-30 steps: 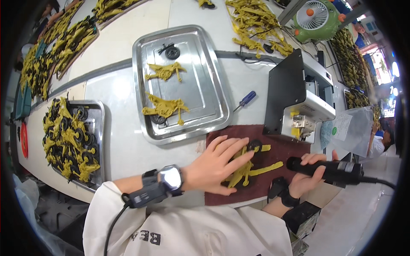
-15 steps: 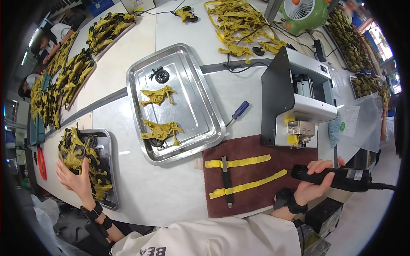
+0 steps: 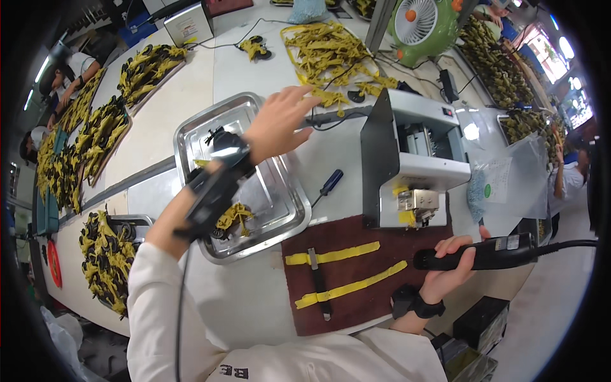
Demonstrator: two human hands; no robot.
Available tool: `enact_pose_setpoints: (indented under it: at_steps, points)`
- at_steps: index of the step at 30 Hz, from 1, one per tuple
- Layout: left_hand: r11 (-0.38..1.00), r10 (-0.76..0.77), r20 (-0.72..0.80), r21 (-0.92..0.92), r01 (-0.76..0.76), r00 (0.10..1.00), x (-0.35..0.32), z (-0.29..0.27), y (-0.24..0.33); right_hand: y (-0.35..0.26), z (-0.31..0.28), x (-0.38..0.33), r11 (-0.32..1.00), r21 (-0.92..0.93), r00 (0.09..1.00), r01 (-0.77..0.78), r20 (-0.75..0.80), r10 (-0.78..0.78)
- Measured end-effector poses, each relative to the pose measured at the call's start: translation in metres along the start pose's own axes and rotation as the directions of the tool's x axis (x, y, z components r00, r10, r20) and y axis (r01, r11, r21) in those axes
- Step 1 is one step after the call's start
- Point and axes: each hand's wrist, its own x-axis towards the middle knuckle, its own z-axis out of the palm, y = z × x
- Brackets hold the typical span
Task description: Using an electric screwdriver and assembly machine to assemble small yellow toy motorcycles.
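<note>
My left hand (image 3: 280,124) is stretched over the far right side of a large metal tray (image 3: 299,213), fingers extended and nothing in them. Its fingertips are near a pile of yellow plastic parts (image 3: 331,48). The left forearm covers much of the tray, where a yellow part with a black wheel (image 3: 235,218) still shows. My right hand (image 3: 449,277) is closed around a black corded electric screwdriver (image 3: 499,253), held level over the right edge of a maroon mat (image 3: 363,305). Two yellow tape strips (image 3: 350,286) and a dark bar (image 3: 318,283) lie on that mat.
A white and black machine (image 3: 439,167) stands behind the mat. Between it and the tray lies a blue-handled screwdriver (image 3: 332,183). Stacked yellow and black assemblies (image 3: 105,261) fill the left side. A green fan (image 3: 417,25) and cables are at the back. People work nearby.
My left hand has left the stacked assemblies at the left and swung up and right across the large tray. My right hand keeps hold of the electric screwdriver. The view has shifted slightly.
</note>
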Motion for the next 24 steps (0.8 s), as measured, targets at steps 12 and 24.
enact_pose_setpoints:
  at_steps: [12, 24]
  points:
    - [0.976, -0.143, 0.183, 0.188, 0.108, 0.973, 0.058, 0.063, 0.001, -0.007, 0.01, -0.007, 0.998, -0.056, 0.999, 0.041, 0.012, -0.041]
    - [0.968, -0.101, -0.201, -0.245, 0.05, 0.974, 0.044, 0.053, -0.01, -0.005, 0.007, -0.005, 0.995, -0.078, 0.998, 0.062, 0.006, -0.062]
